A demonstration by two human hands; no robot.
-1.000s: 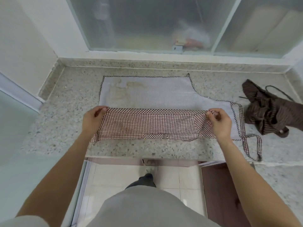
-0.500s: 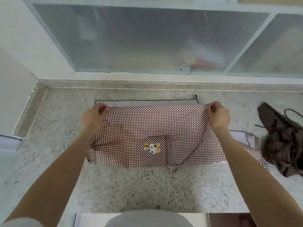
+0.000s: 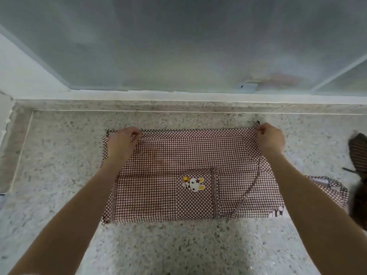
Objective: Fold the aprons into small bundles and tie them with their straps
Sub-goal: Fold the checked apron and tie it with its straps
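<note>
- Speckled stone counter (image 3: 59, 195) under a frosted glass window (image 3: 178, 46); pale wall at left.
- Count: two aprons, two hands, one bunny patch.
- Left hand (image 3: 121, 143) pinches the far-left corner of the checked apron (image 3: 158, 175), fingers curled on the cloth.
- Checked apron lies flat mid-counter, folded in half, a rough rectangle of brown-white gingham; bunny patch (image 3: 194, 183) on its pocket faces up.
- Versus 0.5 s ago: folded edge now reaches the far hem and covers the pale backing; camera closer.
- Right hand (image 3: 270, 139) pinches the far-right corner.
- Checked strap (image 3: 335, 187) trails off right.
- Dark striped apron (image 3: 357, 155) crumpled at right edge, partly cut off.
</note>
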